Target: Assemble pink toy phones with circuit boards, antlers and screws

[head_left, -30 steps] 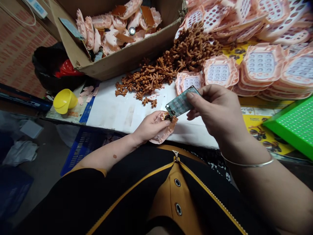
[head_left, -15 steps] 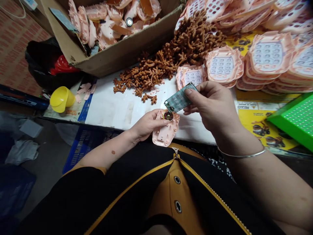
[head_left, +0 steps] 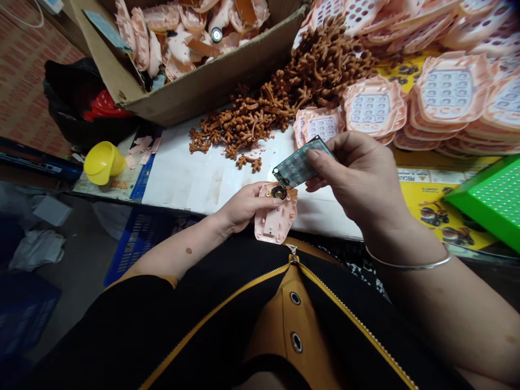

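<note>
My left hand [head_left: 247, 207] grips a pink plastic shell [head_left: 276, 221], its inner side with small posts facing up. A round speaker [head_left: 278, 193] sits at the top end of the shell, by my left thumb. Between the thumb and fingers of my right hand [head_left: 349, 168] is a green circuit board [head_left: 300, 162], held tilted just above the shell. The board's lower left corner comes close to the speaker; whether they touch I cannot tell. Thin wires show beside the speaker, partly hidden by my thumb.
Beyond my hands lies a heap of brown branch-shaped plastic parts [head_left: 280, 97]. A cardboard box [head_left: 195, 81] of pink shells stands at the back left. Stacked pink keypad shells [head_left: 374, 105] are at the right, near a green perforated tray [head_left: 491, 195]. A yellow cup [head_left: 104, 162] stands at left.
Little differs. The circuit board and my right hand are almost where they were, with the board tipped very slightly. My left hand still holds the shell.
</note>
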`<state>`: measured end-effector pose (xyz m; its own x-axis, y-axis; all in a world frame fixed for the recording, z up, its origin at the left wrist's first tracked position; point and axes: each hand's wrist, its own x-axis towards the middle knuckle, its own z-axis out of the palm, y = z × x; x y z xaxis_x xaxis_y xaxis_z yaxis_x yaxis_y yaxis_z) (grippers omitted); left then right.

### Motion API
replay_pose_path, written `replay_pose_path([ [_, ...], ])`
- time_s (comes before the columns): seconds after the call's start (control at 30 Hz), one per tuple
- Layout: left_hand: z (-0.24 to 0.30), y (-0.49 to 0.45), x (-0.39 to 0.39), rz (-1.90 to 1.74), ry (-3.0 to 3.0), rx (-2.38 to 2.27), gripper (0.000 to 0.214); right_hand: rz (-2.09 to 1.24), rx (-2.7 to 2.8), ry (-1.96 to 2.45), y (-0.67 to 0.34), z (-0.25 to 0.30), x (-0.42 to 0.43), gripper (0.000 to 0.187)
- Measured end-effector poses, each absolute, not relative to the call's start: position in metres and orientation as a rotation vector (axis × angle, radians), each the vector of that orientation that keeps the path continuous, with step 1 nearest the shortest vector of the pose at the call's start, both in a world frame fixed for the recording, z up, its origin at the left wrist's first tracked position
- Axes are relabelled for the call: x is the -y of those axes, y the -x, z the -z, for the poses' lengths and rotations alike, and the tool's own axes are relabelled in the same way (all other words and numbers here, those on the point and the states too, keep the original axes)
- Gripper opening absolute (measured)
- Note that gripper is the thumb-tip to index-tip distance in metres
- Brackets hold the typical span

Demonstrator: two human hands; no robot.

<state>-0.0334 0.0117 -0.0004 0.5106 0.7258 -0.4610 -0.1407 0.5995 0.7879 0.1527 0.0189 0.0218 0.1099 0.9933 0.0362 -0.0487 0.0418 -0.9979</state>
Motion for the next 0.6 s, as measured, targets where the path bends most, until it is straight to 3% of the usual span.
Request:
replay_pose_path([
  [0.33,0.001,0.034,-0.009,-0.511,-0.841,-0.960,0.025,-1.260,0.801,1.330,-0.161,-0.022,-0.019,0.030],
  [0.6,0.003,0.033,-0.009,-0.472,-0.902,-0.936,0.024,-1.243,0.736,1.145,-0.172,0.000,-0.002,0.028],
])
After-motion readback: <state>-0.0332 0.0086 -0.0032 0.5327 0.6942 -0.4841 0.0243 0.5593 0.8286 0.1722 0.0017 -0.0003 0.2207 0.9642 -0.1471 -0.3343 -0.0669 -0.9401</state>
